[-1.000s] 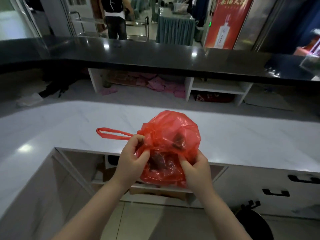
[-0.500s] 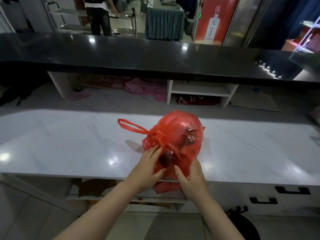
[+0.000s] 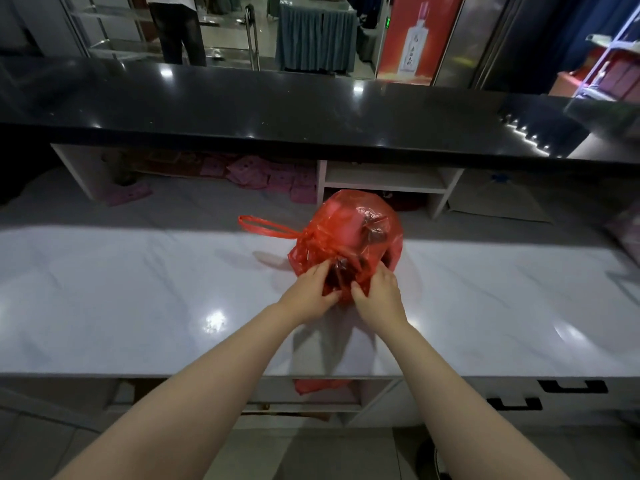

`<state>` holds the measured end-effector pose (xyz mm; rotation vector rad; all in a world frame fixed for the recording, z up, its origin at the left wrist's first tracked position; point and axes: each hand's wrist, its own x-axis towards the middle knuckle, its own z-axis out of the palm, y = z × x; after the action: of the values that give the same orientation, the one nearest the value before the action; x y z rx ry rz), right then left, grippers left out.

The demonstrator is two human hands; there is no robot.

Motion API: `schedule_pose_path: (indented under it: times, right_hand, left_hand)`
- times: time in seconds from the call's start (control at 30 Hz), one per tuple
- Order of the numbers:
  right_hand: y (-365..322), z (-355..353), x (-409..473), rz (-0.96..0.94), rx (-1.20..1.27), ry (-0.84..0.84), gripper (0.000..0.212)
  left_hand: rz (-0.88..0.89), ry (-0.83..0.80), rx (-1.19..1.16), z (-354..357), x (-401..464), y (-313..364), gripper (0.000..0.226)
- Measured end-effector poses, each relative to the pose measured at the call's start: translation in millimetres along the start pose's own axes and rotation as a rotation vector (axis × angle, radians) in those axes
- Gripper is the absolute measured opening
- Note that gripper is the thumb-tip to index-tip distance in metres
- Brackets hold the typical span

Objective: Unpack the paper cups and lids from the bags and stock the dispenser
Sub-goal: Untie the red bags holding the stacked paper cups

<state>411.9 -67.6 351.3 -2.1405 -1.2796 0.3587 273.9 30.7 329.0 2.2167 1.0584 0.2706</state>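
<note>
**Now: both hands on red bag at counter**

Red plastic bag (image 3: 349, 237) sits on white marble counter (image 3: 138, 306), roughly mid-counter, tied shut w/ a drawstring loop (image 3: 263, 226) trailing off to the left. Dark shapes show thru the plastic; can't tell what they are. Left hand (image 3: 308, 296) & right hand (image 3: 379, 296) are side by side at the bag's near edge, fingers curled & pinching the bunched plastic. Behind: black raised counter (image 3: 277, 109), w/ white shelves (image 3: 388, 181) & pink packets (image 3: 263, 174) under it. Red poster (image 3: 415, 36) w/ a bottle in background.
</note>
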Motion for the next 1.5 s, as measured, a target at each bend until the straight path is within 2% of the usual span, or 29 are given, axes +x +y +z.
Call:
schedule_pose_path:
  times: [0.2, 0.33, 0.53, 0.87, 1.1, 1.23, 1.37, 1.5]
  right_hand:
    - [-3.2, -5.8, -10.0, 0.063, 0.11, 0.034, 0.074]
    - [-12.6, -7.2, -41.5, 0.038, 0.141, 0.093, 0.069]
    - [-22.6, 8.1, -111.3, -0.016, 0.062, 0.046, 0.076]
    - [-14.7, 65.1, -233.1, -0.014, 0.025, 0.014, 0.072]
    - [8.0, 90.0, -281.3, 0.025, 0.015, -0.082, 0.071]
    - [34.8, 104.2, -294.0, 0.085, -0.042, -0.138, 0.073]
    - [59.1, 118.1, -284.1, 0.158, -0.06, -0.203, 0.073]
    - [85.6, 135.8, -260.9, 0.238, -0.016, -0.252, 0.069]
  left_hand:
    - [0.016, 0.104, -0.014, -14.1, -16.9, -0.7, 0.086]
    - [0.021, 0.114, -0.026, -23.5, -50.4, -6.7, 0.086]
    - [0.047, 0.074, 0.07, -27.3, -123.7, -18.7, 0.075]
    - [0.119, 0.083, 0.123, 7.9, -245.2, -65.4, 0.068]
    - [0.042, 0.049, 0.058, 43.5, -285.5, -95.0, 0.06]
    - [-0.031, -0.011, 0.058, 66.4, -284.9, -109.0, 0.067]
    - [-0.107, -0.032, 0.009, 92.0, -270.1, -121.2, 0.053]
    - [-0.203, -0.048, -0.042, 117.8, -246.4, -131.4, 0.048]
